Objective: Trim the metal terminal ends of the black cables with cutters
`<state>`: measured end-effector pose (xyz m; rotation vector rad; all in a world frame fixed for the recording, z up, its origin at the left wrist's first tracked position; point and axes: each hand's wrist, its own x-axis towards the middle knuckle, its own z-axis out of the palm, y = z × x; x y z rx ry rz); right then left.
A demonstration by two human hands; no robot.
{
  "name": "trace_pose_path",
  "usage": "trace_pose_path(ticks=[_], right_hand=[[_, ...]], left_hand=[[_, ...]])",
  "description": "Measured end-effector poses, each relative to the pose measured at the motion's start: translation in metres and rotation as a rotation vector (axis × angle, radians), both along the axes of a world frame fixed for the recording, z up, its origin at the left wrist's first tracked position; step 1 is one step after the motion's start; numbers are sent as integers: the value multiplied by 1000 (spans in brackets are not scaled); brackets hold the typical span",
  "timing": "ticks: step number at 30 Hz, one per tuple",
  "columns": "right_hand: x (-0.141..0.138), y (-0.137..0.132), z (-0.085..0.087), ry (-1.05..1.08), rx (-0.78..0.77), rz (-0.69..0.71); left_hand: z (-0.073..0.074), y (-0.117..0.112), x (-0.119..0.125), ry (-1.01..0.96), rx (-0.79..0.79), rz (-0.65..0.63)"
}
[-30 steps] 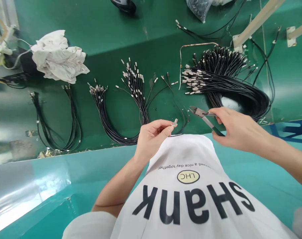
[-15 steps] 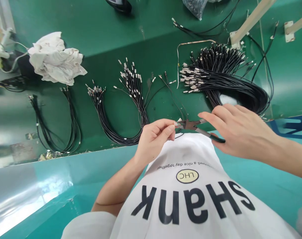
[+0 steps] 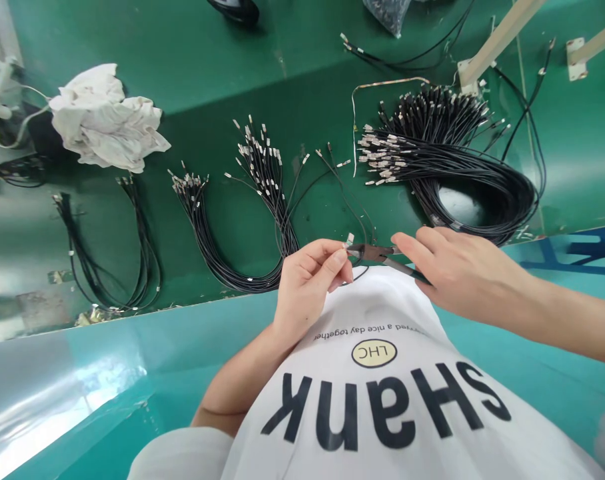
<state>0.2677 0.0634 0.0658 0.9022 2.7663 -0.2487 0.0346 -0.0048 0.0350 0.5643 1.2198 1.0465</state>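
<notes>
My left hand [image 3: 310, 280] pinches the metal terminal end [image 3: 350, 240] of a thin black wire [image 3: 358, 220] between thumb and fingers, just above my white shirt. My right hand [image 3: 460, 270] grips small pliers [image 3: 377, 253] with dark handles. Their jaws meet the wire end right beside my left fingertips. A large bundle of black wires with metal terminals [image 3: 442, 157] lies on the green table [image 3: 207, 60] just beyond my right hand.
Smaller wire bunches lie at centre [image 3: 270, 180], centre-left [image 3: 202, 213] and left [image 3: 107, 247]. A crumpled white cloth [image 3: 105, 123] sits far left. A plastic bag [image 3: 387, 13] and wooden frame pieces [image 3: 502, 40] are at the back right. A teal ledge [image 3: 82, 360] borders the table's near edge.
My right hand brought the pliers leftward from near the big bundle until the jaws reached the wire end held in my left hand. The left hand stayed nearly still.
</notes>
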Motion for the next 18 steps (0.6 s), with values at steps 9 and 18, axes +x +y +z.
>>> trace_pose_path(ticks=[9,18], right_hand=[[5,14,6,65,49,50],[3,12,11,7,24,29]], left_hand=[[5,2,-4,38,-19,-36],[5,2,-2,40,-10,-46]])
